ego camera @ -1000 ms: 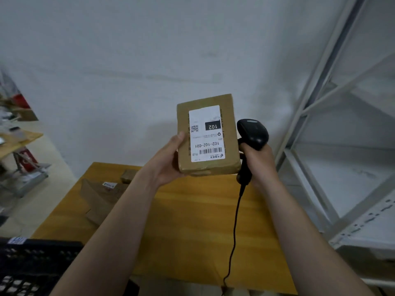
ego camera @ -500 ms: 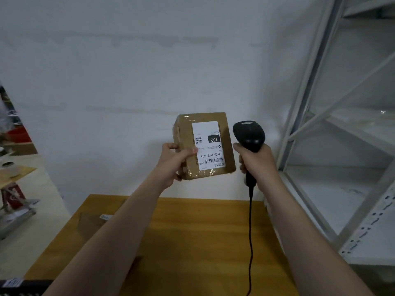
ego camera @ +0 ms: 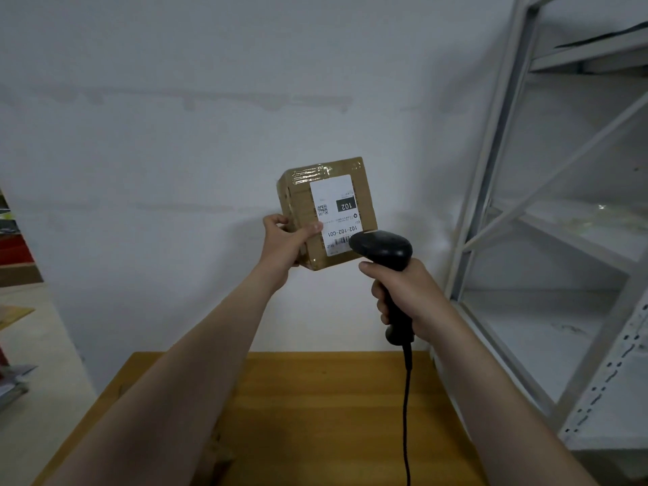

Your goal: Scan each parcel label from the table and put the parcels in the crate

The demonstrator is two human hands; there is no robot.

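A brown cardboard parcel (ego camera: 301, 205) with a white label (ego camera: 335, 212) reading 102 is held up in front of the white wall. My left hand (ego camera: 285, 242) grips its lower left corner, thumb on the label side. My right hand (ego camera: 408, 301) is closed around the handle of a black corded barcode scanner (ego camera: 384, 250). The scanner's head points at the lower right of the label and covers part of the barcode. The crate is out of view.
The wooden table (ego camera: 326, 415) lies below my arms, against the white wall. A grey metal shelving rack (ego camera: 498, 170) stands close on the right. The scanner's cable (ego camera: 406, 415) hangs down over the table. Part of another cardboard piece shows under my left forearm.
The view has tilted up, so the crate and the table's parcels have left the frame. The scanner has moved left and in front of the label's barcode. The parcel has turned slightly.
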